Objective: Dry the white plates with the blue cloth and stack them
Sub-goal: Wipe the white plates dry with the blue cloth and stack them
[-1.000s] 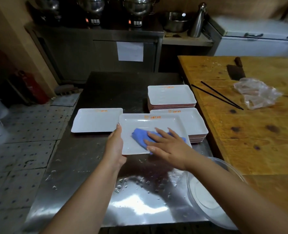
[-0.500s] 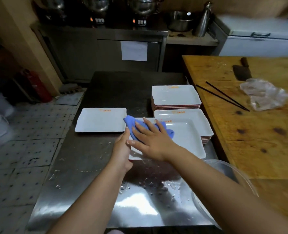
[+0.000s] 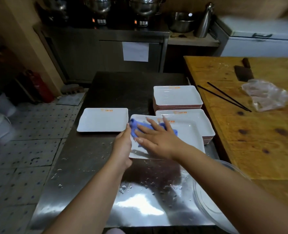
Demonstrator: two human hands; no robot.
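One plate (image 3: 187,139) could slip off the wet tabletop (image 3: 140,200) if the flat right hand (image 3: 155,137) pushes the cloth (image 3: 136,127) hard, as the left hand (image 3: 123,146) seemingly grips only its edge.

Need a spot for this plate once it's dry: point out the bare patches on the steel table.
Free: far steel table behind the single plate; the wet near edge. Crowded: right side, two stacks.
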